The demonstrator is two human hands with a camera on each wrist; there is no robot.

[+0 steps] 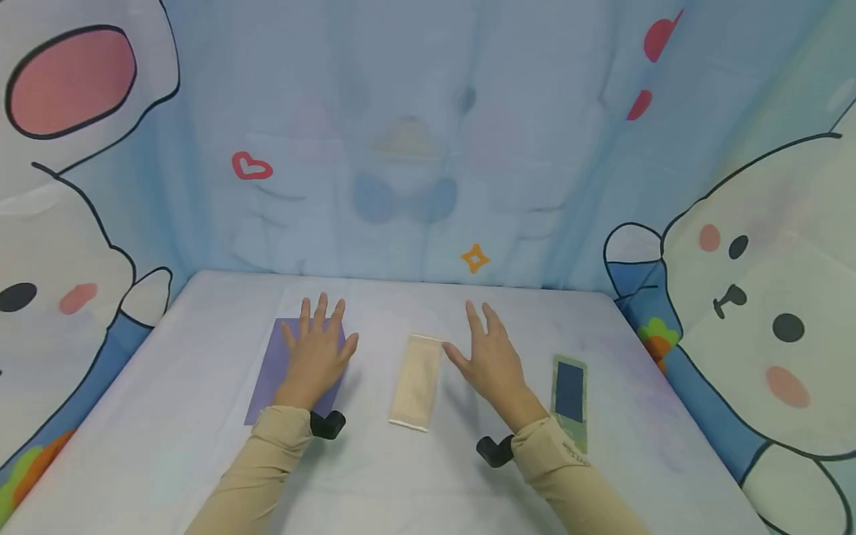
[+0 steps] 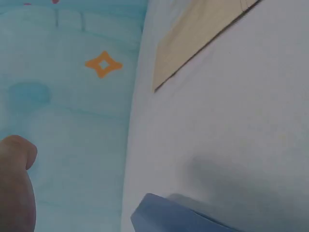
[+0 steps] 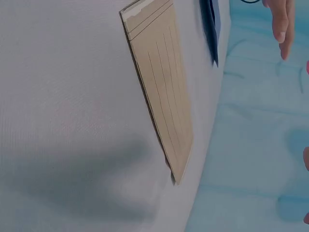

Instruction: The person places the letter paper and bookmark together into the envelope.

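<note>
My left hand (image 1: pixel 314 364) hovers over a flat purple sheet-like piece (image 1: pixel 270 379), its fingers spread and holding nothing. In the left wrist view, a thumb (image 2: pixel 17 179) shows at the left edge, and a bluish folded edge (image 2: pixel 169 215) at the bottom. Midway between the hands lies a narrow beige paper piece (image 1: pixel 414 383); the right wrist view shows thin lines running along this paper (image 3: pixel 161 87). Just right of it, my right hand (image 1: pixel 495 364) is raised above the table with fingers extended and nothing held. Whether the paper is layered or an envelope is unclear.
To the right of the right hand lies a flat green-bordered piece (image 1: pixel 570 390) with a dark blue panel, partly covered by the sleeve. A white cloth covers the table (image 1: pixel 374 483). Behind it hangs a blue printed curtain (image 1: pixel 321 208). Black wrist mounts (image 1: pixel 328 425) jut from both cuffs.
</note>
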